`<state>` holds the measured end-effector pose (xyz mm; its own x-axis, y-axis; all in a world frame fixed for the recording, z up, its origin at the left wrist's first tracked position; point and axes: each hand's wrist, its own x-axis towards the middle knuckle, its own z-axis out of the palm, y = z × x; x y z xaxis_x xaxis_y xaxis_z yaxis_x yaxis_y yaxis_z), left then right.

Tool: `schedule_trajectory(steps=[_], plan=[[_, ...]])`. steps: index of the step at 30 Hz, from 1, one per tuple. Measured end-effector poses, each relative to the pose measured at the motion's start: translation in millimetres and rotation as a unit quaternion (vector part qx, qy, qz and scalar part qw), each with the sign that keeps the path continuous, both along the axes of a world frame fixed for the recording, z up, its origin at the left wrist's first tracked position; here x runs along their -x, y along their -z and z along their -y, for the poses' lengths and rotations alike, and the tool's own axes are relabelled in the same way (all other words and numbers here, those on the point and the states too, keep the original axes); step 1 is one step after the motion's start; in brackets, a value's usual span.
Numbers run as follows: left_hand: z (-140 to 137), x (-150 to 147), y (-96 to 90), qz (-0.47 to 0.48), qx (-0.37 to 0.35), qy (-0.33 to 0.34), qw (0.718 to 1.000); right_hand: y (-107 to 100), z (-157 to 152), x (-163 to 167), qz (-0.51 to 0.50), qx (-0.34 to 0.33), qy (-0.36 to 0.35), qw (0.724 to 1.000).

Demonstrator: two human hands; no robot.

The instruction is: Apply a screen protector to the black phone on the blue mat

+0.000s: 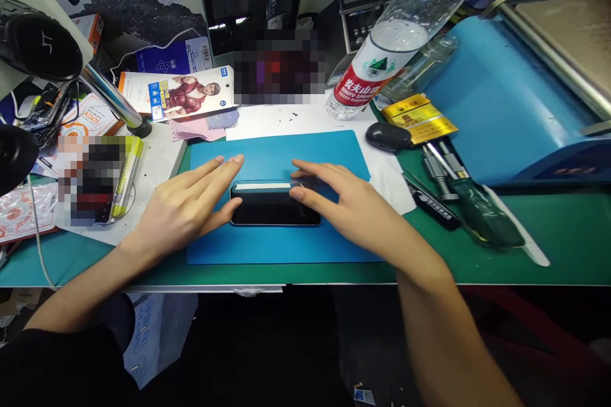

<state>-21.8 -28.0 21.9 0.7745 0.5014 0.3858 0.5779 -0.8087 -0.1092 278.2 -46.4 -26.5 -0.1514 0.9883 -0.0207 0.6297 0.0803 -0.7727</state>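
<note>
A black smartphone (272, 210) lies flat, screen up, on a blue work mat (286, 246). Along its far edge runs a narrow white strip (262, 186). My left hand (191, 197) is at the phone's left end, fingers stretched forward and thumb beside the phone's left edge. At the other end is my right hand (344, 194), its fingers apart and the thumb over the phone's right part, hiding that corner. Whether either thumb touches the phone I cannot tell. Neither hand holds anything.
A tilted water bottle (356, 86) stands behind on the right, near a black computer mouse (387, 136). Several tools, including a green-handled brush (487, 213), lie at right beside a blue machine (501, 95). A microscope-like stand's post (114, 102) and boxes fill the left.
</note>
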Motion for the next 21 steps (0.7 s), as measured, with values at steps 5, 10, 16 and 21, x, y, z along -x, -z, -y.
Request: schedule_trajectory(steps=[5, 10, 16, 21], plan=[[-3, -1, 4.6, 0.026, -0.032, -0.027, 0.999, -9, -31, -2, 0.001, 0.023, -0.020, 1.000], [-2, -2, 10.0, 0.064, -0.019, -0.044, 0.997, -6, -57, 1, -0.040, 0.027, -0.025, 0.999], [0, -6, 16.5, 0.095, 0.008, -0.062, 0.993, 2, -74, 1, -0.119, -0.033, 0.014, 0.992], [-3, -9, 30.1, 0.051, 0.038, -0.075, 0.995, 2, -50, -11, -0.026, -0.068, 0.063, 0.995]])
